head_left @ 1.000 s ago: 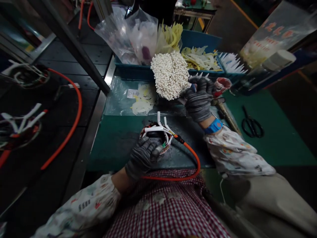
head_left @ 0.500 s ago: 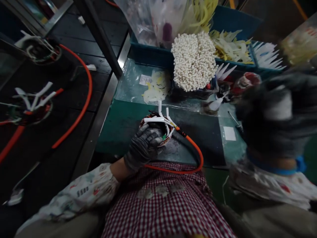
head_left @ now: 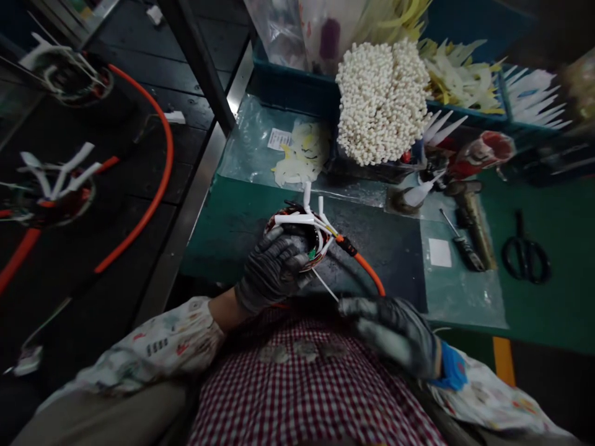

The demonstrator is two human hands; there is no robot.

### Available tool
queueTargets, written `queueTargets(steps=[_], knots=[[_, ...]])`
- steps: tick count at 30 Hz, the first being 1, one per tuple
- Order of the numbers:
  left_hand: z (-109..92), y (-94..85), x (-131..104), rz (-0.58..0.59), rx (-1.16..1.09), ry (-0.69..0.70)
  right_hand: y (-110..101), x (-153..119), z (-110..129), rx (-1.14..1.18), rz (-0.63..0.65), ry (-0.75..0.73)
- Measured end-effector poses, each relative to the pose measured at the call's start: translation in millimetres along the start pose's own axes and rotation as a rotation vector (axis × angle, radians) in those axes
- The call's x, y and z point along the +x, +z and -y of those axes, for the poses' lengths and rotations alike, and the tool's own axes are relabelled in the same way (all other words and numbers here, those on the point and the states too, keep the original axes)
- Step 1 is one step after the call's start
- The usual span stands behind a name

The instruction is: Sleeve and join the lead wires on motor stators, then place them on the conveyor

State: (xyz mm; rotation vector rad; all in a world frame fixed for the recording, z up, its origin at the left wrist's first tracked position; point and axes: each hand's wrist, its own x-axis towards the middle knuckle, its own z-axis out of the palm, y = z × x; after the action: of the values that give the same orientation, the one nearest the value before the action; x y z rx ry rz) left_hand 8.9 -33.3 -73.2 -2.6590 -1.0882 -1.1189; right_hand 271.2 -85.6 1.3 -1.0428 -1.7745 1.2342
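My left hand [head_left: 274, 269], in a dark grey glove, grips a round wound coil [head_left: 297, 238] at the near edge of the green bench. White sleeves [head_left: 302, 217] stick up from the coil, and an orange cable [head_left: 367, 269] runs from it toward me. My right hand [head_left: 395, 331], also gloved, is low by my checked apron and pinches a thin white stick [head_left: 325, 286] whose far tip reaches the coil. A dense bundle of white sticks [head_left: 381, 102] stands upright behind the coil.
Blue bins [head_left: 297, 93] with yellow and white strips line the back. Black scissors [head_left: 527, 254], a screwdriver [head_left: 460, 241] and a red tape roll [head_left: 488, 148] lie to the right. On the dark table to the left sit other coils [head_left: 51, 192] with orange cables.
My right hand left the white stick bundle, swung up close past the camera, and came down near my apron with one thin white stick. My left hand stayed on the coil.
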Motion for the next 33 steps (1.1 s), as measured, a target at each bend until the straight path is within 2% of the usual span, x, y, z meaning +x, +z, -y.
queueTargets(steps=[2, 5, 11, 14, 19, 20, 22, 24, 26, 33], knots=[[1.0, -0.5, -0.2, -0.003, 0.005, 0.01, 5.0, 9.3, -15.8, -0.184, -0.037, -0.095], [0.9, -2.6, 3.7, -0.009, -0.008, 0.015, 8.1, 38.2, -27.9, -0.545, -0.037, -0.077], [-1.8, -6.5, 12.1, -0.017, -0.078, -0.013, 7.5, 96.0, 2.6, -0.943, 0.209, 0.008], [-1.8, -5.1, 12.5, -0.036, -0.085, -0.016, 8.6, 106.2, 4.0, -0.778, 0.268, 0.016], [-2.0, -1.1, 12.3, -0.105, -0.073, 0.006, -1.2, 101.9, -9.0, -0.063, 0.059, 0.061], [-1.7, -1.2, 12.4, -0.103, -0.068, 0.003, -4.8, 101.4, -8.7, 0.035, 0.071, 0.08], [0.0, -2.5, 12.1, -0.078, -0.051, 0.004, -11.6, 101.9, -5.3, 0.149, 0.187, 0.125], [2.8, -4.2, 11.0, -0.029, -0.036, 0.019, -16.3, 103.1, -1.2, 0.192, 0.295, 0.179], [5.3, -5.2, 9.8, 0.008, -0.037, 0.041, -18.1, 103.5, 0.1, 0.191, 0.305, 0.212], [3.9, -2.9, 10.7, -0.053, -0.087, 0.018, -12.3, 100.2, -11.9, 0.02, 0.122, 0.164]])
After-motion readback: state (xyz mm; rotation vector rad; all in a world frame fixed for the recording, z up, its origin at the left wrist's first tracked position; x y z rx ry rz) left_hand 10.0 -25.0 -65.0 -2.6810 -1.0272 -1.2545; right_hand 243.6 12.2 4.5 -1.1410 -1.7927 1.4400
